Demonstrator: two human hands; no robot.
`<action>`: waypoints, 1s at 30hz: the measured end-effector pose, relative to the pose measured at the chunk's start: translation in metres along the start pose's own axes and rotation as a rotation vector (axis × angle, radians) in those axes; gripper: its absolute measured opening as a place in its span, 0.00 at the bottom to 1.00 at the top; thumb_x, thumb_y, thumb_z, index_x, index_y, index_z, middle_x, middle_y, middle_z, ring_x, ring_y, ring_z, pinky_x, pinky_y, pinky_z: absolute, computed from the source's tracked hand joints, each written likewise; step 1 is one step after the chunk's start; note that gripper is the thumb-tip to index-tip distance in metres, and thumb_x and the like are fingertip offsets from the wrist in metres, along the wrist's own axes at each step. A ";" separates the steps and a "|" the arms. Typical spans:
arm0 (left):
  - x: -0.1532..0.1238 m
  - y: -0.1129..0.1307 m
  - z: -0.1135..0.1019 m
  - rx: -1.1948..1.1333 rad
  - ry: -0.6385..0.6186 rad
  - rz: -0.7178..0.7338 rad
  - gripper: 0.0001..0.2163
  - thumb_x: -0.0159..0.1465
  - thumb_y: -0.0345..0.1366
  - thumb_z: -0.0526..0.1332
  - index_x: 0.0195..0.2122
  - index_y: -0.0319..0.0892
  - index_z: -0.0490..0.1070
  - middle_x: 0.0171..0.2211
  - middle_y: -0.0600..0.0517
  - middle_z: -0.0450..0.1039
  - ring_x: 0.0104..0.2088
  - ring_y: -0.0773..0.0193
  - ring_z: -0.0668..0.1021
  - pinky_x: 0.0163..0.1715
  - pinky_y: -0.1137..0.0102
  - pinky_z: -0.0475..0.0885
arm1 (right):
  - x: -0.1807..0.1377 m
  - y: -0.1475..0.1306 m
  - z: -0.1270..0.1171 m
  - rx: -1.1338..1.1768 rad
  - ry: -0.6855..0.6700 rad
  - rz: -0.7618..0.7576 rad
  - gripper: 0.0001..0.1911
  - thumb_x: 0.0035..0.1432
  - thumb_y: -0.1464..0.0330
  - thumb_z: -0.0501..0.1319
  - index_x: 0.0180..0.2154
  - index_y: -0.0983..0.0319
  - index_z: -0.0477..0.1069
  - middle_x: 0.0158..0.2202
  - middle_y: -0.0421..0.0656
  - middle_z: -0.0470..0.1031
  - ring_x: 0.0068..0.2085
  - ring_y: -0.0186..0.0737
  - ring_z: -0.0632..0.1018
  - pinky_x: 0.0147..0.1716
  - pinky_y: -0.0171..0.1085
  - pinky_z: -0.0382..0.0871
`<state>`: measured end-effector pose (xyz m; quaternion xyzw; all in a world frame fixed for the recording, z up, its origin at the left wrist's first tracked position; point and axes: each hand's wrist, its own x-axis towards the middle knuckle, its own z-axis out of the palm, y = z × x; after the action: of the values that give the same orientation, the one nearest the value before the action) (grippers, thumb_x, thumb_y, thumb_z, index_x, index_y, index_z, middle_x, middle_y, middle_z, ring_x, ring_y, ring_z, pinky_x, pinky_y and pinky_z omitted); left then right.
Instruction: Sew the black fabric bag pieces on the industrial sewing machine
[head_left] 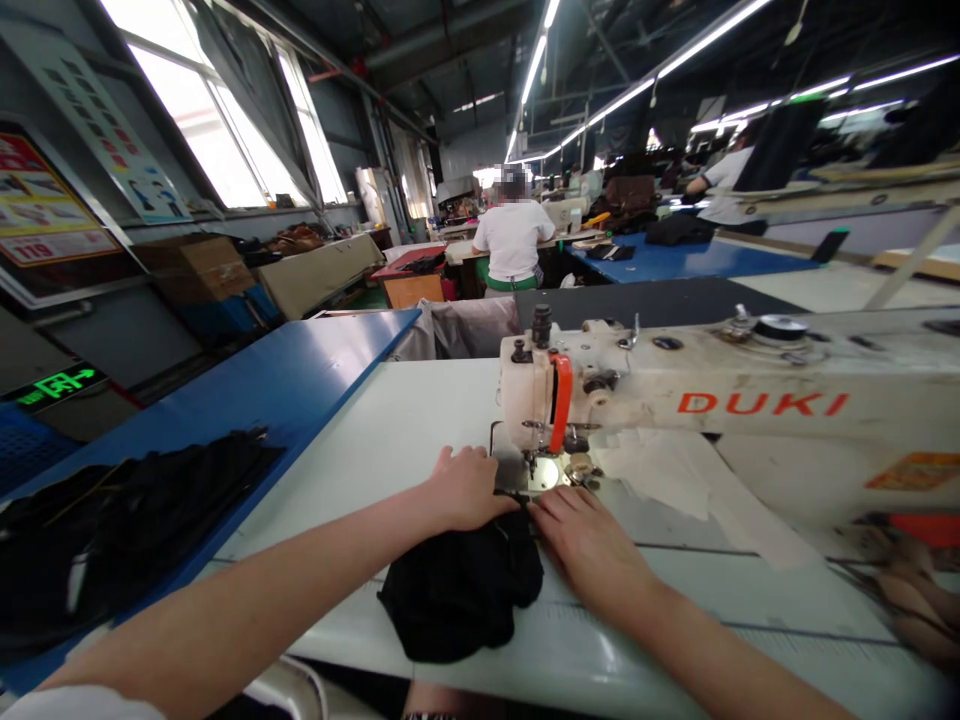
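Observation:
A piece of black cloth (pixel 465 590) lies bunched on the pale sewing table, its far end beneath the needle area of a white sewing machine (pixel 750 385). My left hand (pixel 465 490) is closed at the cloth's upper left, with the thumb stretched across it towards the needle. From the right, my right hand (pixel 585 535) holds the cloth's upper right edge, fingers together and fingertips close to the presser foot. A small lamp lights the needle plate (pixel 545 473). The undersides of both hands are hidden.
More dark garments (pixel 135 520) lie on a blue table (pixel 300 375) at the left. White scraps (pixel 660 470) rest under the machine arm. A person in a white shirt (pixel 514 240) sits ahead, back turned. Another person's sleeve (pixel 724 180) shows at the far right.

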<state>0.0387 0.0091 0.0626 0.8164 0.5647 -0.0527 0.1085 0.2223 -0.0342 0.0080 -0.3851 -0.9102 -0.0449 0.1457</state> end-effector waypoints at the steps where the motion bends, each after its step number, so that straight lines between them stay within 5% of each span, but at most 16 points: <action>1: 0.000 0.000 -0.001 0.025 -0.017 0.004 0.22 0.56 0.55 0.57 0.37 0.40 0.71 0.41 0.40 0.72 0.46 0.44 0.72 0.48 0.50 0.59 | 0.000 0.000 0.000 -0.004 0.007 -0.004 0.10 0.58 0.76 0.56 0.41 0.65 0.72 0.35 0.46 0.71 0.40 0.45 0.69 0.44 0.44 0.62; 4: 0.004 -0.002 -0.003 0.005 -0.127 -0.014 0.20 0.54 0.54 0.59 0.35 0.40 0.72 0.40 0.42 0.74 0.45 0.44 0.72 0.49 0.49 0.58 | 0.001 -0.001 0.001 -0.012 0.031 -0.016 0.09 0.60 0.75 0.55 0.40 0.64 0.72 0.34 0.45 0.71 0.40 0.44 0.69 0.43 0.43 0.62; 9: 0.014 -0.011 0.001 -0.210 -0.266 -0.075 0.17 0.51 0.52 0.63 0.28 0.42 0.73 0.30 0.50 0.75 0.34 0.55 0.74 0.34 0.67 0.65 | 0.000 -0.001 0.000 -0.015 0.011 -0.015 0.08 0.60 0.74 0.56 0.40 0.64 0.72 0.35 0.45 0.71 0.40 0.45 0.69 0.43 0.44 0.61; 15: 0.015 -0.023 0.016 -0.490 -0.193 -0.030 0.11 0.51 0.45 0.64 0.26 0.41 0.74 0.21 0.57 0.67 0.27 0.65 0.70 0.25 0.73 0.59 | 0.000 -0.001 0.000 -0.008 0.014 -0.014 0.07 0.61 0.74 0.55 0.39 0.64 0.72 0.34 0.44 0.70 0.40 0.44 0.69 0.44 0.43 0.62; 30: 0.065 -0.030 0.011 -0.551 -0.240 0.080 0.08 0.48 0.39 0.66 0.22 0.39 0.72 0.18 0.58 0.65 0.24 0.67 0.68 0.25 0.73 0.59 | 0.015 0.019 0.004 -0.048 0.032 0.023 0.06 0.61 0.73 0.56 0.35 0.63 0.71 0.34 0.44 0.70 0.39 0.43 0.69 0.40 0.41 0.59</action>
<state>0.0346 0.0757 0.0349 0.7659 0.5081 0.0105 0.3939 0.2247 -0.0101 0.0080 -0.3980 -0.9020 -0.0712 0.1516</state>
